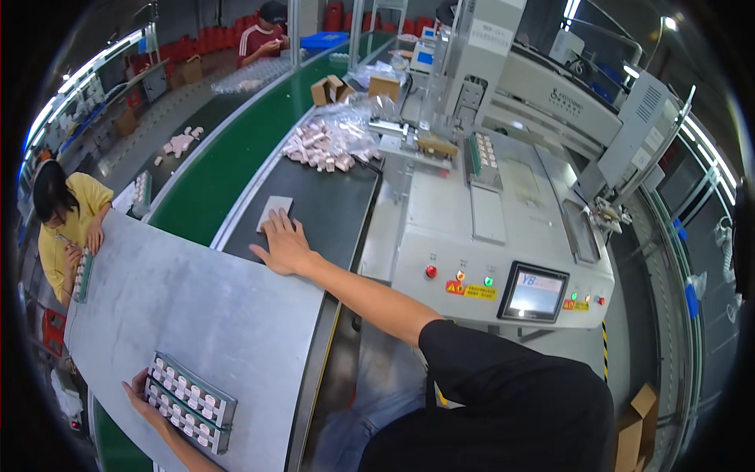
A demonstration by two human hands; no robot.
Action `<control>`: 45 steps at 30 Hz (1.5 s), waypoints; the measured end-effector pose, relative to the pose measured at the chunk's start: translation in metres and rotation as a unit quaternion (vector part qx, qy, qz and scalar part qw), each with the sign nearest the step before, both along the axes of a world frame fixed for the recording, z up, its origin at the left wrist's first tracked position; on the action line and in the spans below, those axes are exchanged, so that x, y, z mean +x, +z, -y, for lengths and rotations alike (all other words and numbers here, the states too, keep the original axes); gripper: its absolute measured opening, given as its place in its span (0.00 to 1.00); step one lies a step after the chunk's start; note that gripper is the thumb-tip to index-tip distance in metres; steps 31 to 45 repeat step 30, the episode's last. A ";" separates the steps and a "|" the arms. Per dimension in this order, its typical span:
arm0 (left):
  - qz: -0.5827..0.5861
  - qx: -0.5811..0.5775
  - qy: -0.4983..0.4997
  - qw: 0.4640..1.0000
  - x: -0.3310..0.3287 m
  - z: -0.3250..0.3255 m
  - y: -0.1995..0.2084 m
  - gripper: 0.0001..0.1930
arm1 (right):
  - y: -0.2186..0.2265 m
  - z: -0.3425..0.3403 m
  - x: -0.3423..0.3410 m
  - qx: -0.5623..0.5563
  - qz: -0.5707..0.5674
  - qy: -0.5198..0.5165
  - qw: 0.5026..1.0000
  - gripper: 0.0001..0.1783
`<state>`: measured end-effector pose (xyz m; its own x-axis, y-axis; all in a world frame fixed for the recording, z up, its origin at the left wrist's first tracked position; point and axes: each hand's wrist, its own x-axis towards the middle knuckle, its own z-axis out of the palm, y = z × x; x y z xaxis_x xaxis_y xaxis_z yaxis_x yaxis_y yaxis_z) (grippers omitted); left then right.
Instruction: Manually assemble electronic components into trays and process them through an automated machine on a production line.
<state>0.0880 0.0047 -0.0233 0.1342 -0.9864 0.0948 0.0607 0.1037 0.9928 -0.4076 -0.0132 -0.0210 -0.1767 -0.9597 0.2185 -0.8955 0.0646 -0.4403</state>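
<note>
On the grey metal work surface point(197, 303), a rack-like metal fixture point(191, 403) holds two rows of small pale pink and white pieces. My left hand point(149, 405) wraps round the fixture's left side, its fingers partly hidden behind it. Farther off, my right hand point(285, 244) reaches over the dark belt with fingers spread and the thumb held out to the left. Its fingertips rest on the near part of a flat light-grey rectangular block point(275, 206).
A heap of pale pink pieces point(318, 145) and clear plastic bags lies beyond the block. To the right stands a white machine point(503, 212) with a screen, lit buttons and another loaded fixture point(484, 157). A green conveyor point(197, 181) runs alongside. Two co-workers sit left and far.
</note>
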 end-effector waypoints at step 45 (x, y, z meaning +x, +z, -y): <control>0.022 0.012 -0.041 0.999 0.033 0.012 -0.016 0.36 | -0.028 -0.005 -0.022 -0.189 -0.014 -0.114 0.975 0.31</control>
